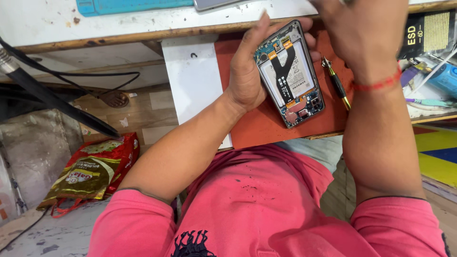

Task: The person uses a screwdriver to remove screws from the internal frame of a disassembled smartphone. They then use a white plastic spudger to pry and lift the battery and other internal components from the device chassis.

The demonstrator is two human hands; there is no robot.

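My left hand (247,71) grips an opened smartphone (291,74) with its back cover off, showing a white battery, a black flex cable and orange connectors. The phone is held tilted over a red-orange work mat (238,128). My right hand (357,33) is raised above the mat to the right of the phone, back of the hand toward the camera, fingers cut off by the top edge, so what it holds is hidden. A red thread circles its wrist. A black and gold screwdriver (337,83) lies on the mat between phone and right wrist.
A white bench (119,21) runs along the top with a teal tool (128,5) on it. A white panel (193,81) sits left of the mat. Tools and a black packet (428,33) lie at right. A red bag (95,171) and black cables (52,95) are on the floor at left.
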